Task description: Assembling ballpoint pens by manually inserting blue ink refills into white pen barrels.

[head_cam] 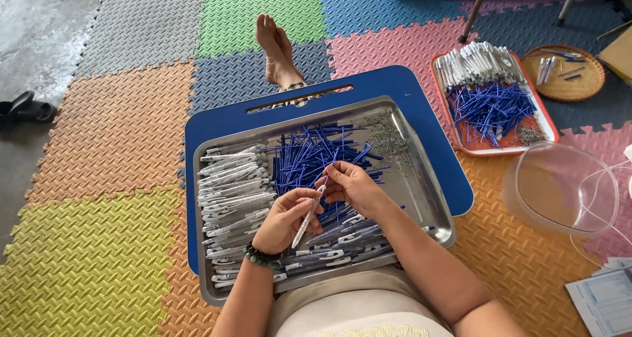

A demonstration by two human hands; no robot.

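Head view, left hand (pixel 284 217) gripping white pen barrel (pixel 308 213) (tilted), right hand (pixel 352 185) pinching blue refill (pixel 327 176)

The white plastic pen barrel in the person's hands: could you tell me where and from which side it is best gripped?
Grip the white plastic pen barrel around its middle, from the left side, much as the left hand does. It is slim, straight and tilted, and its upper end must stay free where the right hand meets it with a thin blue refill.

printed paper form (pixel 605 301) | bottom right on mat | white-blue; cardboard box (pixel 620 52) | right edge | brown
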